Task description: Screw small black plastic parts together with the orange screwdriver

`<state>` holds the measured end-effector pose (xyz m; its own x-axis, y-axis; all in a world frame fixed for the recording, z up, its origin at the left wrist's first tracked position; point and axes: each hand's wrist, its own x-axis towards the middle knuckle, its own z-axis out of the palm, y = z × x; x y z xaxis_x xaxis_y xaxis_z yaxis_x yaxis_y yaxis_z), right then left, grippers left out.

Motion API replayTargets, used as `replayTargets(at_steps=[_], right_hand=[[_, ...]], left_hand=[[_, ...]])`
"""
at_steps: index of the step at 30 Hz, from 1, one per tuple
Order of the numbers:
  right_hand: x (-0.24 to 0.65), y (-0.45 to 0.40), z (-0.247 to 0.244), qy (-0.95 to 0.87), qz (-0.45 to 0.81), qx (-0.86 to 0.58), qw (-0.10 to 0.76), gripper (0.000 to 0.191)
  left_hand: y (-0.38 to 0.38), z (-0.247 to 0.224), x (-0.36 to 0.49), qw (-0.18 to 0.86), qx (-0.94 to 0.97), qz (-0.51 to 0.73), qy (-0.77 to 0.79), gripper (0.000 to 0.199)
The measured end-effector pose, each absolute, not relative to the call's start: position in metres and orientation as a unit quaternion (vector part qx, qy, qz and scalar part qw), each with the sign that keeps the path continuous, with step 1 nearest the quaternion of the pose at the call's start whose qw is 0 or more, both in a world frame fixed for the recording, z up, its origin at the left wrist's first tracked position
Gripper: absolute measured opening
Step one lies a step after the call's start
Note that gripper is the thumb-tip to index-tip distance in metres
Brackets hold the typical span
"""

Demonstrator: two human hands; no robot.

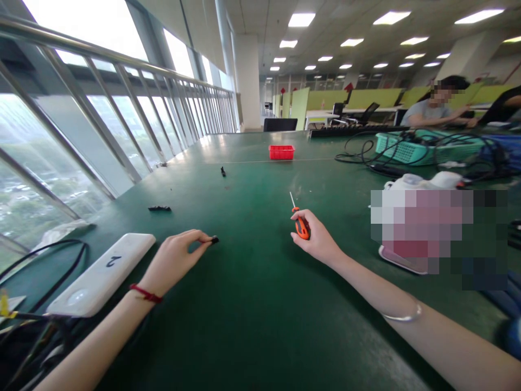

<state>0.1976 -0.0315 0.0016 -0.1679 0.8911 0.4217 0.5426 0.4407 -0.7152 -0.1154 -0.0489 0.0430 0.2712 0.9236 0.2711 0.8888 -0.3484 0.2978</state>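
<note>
My left hand [181,252] pinches a small black piece [215,239] between thumb and fingertips, low over the green tabletop [244,304]; its exact kind is too small to tell. In my right hand [317,236] is a screwdriver [302,228] with an orange and black handle. Its thin metal shaft points away from me and up. The two hands are well apart. Beyond my left hand lies a black strip-like part [159,208], and farther off a small black part [223,171].
A red basket [281,152] stands toward the far end. At the left lies a white power bank [101,274] beside black cables. On the right are a teal basket [431,149] with tangled cables and a partly blurred pink-white object [419,217]. A person [435,106] sits beyond.
</note>
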Motion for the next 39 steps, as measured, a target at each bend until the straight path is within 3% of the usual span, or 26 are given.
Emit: replayTargets(at_steps=[5,8,18,27,32,39], right_hand=[[0.200,-0.031,0.000,-0.704,0.219,-0.479,0.476,0.014],[0.202,-0.029,-0.002,-0.681,0.235,-0.478,0.502,0.017],[0.198,-0.030,0.001,-0.632,0.220,-0.486,0.562,0.011],[0.196,-0.039,0.022,-0.604,0.123,-0.471,0.631,0.016],[0.201,-0.040,0.038,-0.614,0.089,-0.465,0.631,0.024],[0.202,-0.034,0.049,-0.608,0.113,-0.459,0.638,0.027]], left_hand=[[-0.042,0.038,-0.029,0.030,0.884,0.214,0.415,0.017],[-0.030,0.023,0.001,0.015,0.908,0.204,0.367,0.015],[-0.019,0.011,0.005,-0.081,0.927,0.171,0.325,0.017],[-0.014,0.007,0.006,0.101,0.866,0.250,0.420,0.007],[-0.013,0.006,0.006,0.104,0.862,0.261,0.423,0.021],[-0.009,0.005,0.004,0.127,0.867,0.261,0.405,0.010]])
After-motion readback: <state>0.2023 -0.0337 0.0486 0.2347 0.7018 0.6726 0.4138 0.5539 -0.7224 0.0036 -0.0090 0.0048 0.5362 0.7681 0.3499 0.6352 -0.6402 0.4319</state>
